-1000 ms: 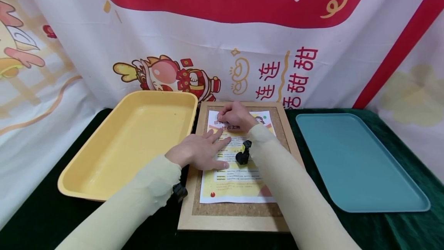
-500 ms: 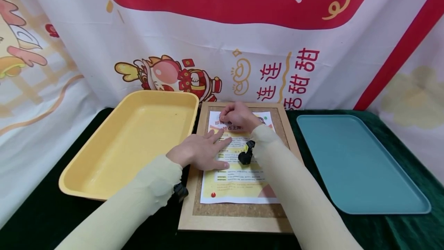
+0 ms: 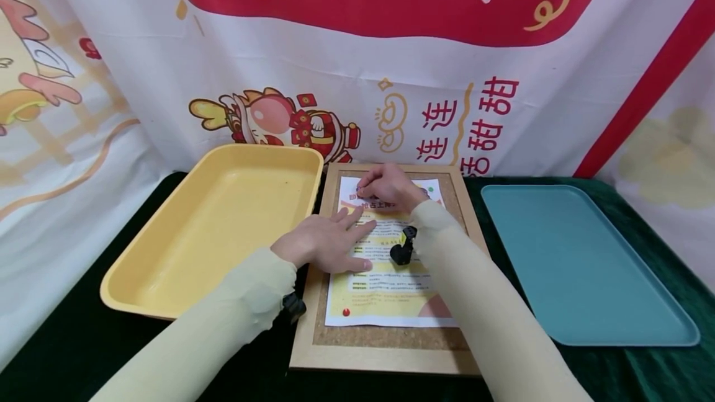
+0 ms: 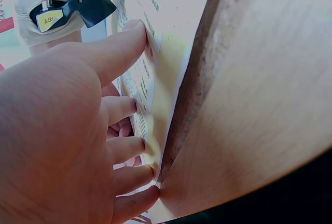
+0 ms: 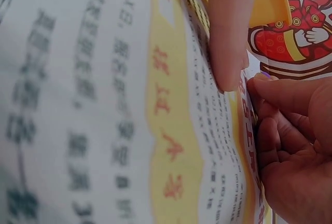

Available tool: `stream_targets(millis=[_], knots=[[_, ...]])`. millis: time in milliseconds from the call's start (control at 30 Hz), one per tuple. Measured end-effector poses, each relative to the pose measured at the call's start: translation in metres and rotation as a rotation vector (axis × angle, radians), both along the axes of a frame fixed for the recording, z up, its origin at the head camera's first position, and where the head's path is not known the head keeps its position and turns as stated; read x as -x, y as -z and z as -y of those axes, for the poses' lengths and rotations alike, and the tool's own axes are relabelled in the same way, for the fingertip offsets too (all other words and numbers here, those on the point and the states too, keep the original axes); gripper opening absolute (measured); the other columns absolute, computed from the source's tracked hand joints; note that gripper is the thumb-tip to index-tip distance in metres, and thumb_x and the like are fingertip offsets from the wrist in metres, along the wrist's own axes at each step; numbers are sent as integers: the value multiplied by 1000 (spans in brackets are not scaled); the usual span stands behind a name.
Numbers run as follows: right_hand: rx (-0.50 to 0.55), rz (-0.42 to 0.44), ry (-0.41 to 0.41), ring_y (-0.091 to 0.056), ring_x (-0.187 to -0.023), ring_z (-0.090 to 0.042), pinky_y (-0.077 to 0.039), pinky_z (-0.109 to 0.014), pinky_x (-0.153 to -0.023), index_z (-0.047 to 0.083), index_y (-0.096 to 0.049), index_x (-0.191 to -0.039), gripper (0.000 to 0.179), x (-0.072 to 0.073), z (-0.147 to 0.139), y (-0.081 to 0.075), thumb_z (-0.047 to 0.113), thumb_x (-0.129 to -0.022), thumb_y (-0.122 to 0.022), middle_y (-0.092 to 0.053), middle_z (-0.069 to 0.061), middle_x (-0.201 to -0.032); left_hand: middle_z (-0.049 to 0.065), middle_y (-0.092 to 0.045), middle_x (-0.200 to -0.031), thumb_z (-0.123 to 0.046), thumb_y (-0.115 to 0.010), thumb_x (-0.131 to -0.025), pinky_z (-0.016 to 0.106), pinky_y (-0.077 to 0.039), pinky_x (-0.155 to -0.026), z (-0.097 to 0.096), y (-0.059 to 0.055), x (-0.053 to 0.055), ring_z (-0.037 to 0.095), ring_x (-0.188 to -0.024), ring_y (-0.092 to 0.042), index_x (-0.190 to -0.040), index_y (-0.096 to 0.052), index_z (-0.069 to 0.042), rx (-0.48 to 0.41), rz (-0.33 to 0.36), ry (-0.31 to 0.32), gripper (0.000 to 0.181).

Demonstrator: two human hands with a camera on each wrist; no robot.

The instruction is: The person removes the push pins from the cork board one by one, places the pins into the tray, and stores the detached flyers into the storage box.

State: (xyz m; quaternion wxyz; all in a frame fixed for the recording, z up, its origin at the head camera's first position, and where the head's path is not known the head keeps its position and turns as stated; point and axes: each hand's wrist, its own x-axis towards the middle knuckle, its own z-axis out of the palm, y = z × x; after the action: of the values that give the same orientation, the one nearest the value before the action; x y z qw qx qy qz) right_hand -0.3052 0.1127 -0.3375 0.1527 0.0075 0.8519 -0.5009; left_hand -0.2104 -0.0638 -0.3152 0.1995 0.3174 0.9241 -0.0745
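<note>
Dark green cloth (image 3: 251,374) below, framed corkboard (image 3: 391,337) and its printed sheet (image 3: 391,293) right under the hands, printed backdrop (image 3: 324,58) beyond them. Left hand (image 3: 324,244) spread flat on sheet; right hand (image 3: 391,188) farther out near the sheet's top, fingers curled, pinching a small purple bit (image 5: 265,74) that only the right wrist view shows. Count: one sheet, one corkboard, two trays, yellow tray (image 3: 223,222) left of left hand, teal tray (image 3: 586,265) right of right hand.
</note>
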Motion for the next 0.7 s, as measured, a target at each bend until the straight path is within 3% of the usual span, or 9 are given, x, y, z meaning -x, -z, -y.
stream_targets(millis=[300,567,700], knots=[[-1,-8,-24,-61,-101,-21,-46,-37,-96,10,-78,-106,8,-1,1,0,12,-99,-75,-72,-6,-111,2,-5,-181,-75,-44,-102,41,-49,-100,3,-1,-1,30,-167,-16,-172,-17,-34,-1,13,-11,85],[-11,-8,-50,-60,-107,-23,-45,-40,-101,10,-78,-105,7,-4,-2,-3,12,-100,-73,-71,-8,-116,2,-4,-181,-75,-45,-102,36,-48,-89,3,0,0,30,-167,-15,-172,-17,-34,-7,12,-8,85],[-22,-15,-61,-59,-105,-23,-46,-38,-97,9,-78,-105,8,-5,-6,-3,12,-100,-73,-70,-8,-116,2,-4,-182,-75,-44,-102,35,-48,-85,1,0,1,29,-167,-16,-172,-17,-35,-1,5,-1,85]])
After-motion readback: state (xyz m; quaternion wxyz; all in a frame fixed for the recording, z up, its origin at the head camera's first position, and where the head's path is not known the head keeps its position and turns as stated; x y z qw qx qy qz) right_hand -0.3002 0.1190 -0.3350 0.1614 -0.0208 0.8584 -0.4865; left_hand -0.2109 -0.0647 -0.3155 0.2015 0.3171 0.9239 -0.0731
